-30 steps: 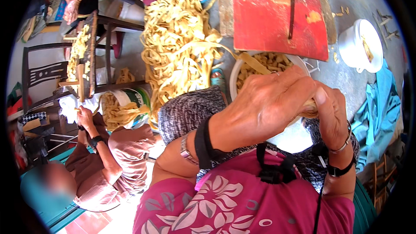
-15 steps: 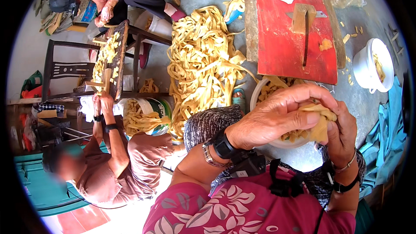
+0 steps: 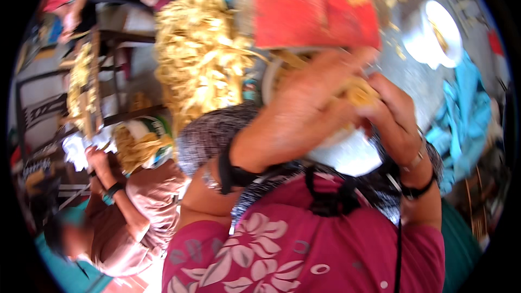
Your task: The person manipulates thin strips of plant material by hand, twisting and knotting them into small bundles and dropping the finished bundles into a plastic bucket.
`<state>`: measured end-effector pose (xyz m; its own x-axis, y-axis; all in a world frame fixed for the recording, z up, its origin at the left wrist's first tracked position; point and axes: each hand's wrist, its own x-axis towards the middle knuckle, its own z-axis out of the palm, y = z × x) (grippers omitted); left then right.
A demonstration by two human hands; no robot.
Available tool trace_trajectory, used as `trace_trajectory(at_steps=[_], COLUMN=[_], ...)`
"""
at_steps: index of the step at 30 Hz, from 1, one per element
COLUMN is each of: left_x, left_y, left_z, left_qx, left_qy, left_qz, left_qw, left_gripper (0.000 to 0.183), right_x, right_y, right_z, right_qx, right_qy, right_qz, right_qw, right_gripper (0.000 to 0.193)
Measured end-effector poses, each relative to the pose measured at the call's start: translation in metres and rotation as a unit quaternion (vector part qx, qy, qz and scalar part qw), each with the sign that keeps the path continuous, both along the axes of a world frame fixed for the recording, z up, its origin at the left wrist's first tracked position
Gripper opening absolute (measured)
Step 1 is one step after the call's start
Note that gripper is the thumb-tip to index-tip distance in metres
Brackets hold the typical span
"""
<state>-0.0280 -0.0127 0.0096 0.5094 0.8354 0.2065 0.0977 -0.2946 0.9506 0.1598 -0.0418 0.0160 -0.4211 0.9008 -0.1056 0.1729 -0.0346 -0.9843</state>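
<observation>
Between my two hands is a folded yellow strip [image 3: 360, 93], soft and curled over itself. My right hand [image 3: 397, 116] closes its fingers and thumb around one side of it. From the left, my left hand [image 3: 304, 103] grips the other side, its fingers blurred by motion. Partly hidden under my hands stands a white bucket [image 3: 267, 82] with cut yellow pieces [image 3: 293, 61] in it. A long heap of yellow strips [image 3: 203, 49] lies on the floor to the left.
Ahead is a red board [image 3: 312, 16]. A white bucket [image 3: 415, 35] tilts at the right, above a blue cloth [image 3: 467, 114]. At left, one person [image 3: 130, 195] works at a narrow bench [image 3: 95, 87]; another [image 3: 73, 19] sits farther back.
My view has shifted, so the surroundings sit farther left and higher. Both hands still hold the strip, now more tightly curled, and the left hand is blurred by movement.
</observation>
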Motion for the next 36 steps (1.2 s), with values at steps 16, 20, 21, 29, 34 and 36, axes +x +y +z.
trace_trajectory(at_steps=[16, 20, 21, 29, 34, 36], left_x=[0.011, 0.0, 0.004, -0.012, 0.003, 0.002], left_y=[-0.003, 0.006, 0.003, 0.015, 0.004, 0.004], left_z=[0.009, 0.007, 0.013, 0.006, 0.005, 0.003], left_qx=[-0.404, -0.382, -0.396, -0.345, -0.341, -0.346], left_qy=[-0.256, -0.325, -0.339, -0.39, -0.282, -0.249], left_qz=[-0.039, -0.061, -0.01, -0.009, 0.012, 0.017], left_qw=[0.878, 0.863, 0.854, 0.854, 0.897, 0.904], left_gripper=[0.059, 0.057, 0.053, 0.051, 0.058, 0.06], right_x=[-0.007, 0.019, 0.018, 0.033, 0.012, 0.008], right_y=[0.001, 0.003, 0.001, 0.002, 0.002, 0.001], right_z=[-0.018, -0.018, -0.018, -0.026, -0.014, -0.014], right_qx=[-0.018, 0.143, 0.13, 0.035, -0.101, -0.142], right_qy=[0.232, -0.049, -0.032, -0.046, 0.041, 0.083], right_qz=[-0.128, -0.074, -0.129, -0.036, 0.046, 0.074], right_qw=[0.964, 0.986, 0.983, 0.998, 0.993, 0.984], right_gripper=[0.032, 0.017, 0.021, 0.023, 0.03, 0.033])
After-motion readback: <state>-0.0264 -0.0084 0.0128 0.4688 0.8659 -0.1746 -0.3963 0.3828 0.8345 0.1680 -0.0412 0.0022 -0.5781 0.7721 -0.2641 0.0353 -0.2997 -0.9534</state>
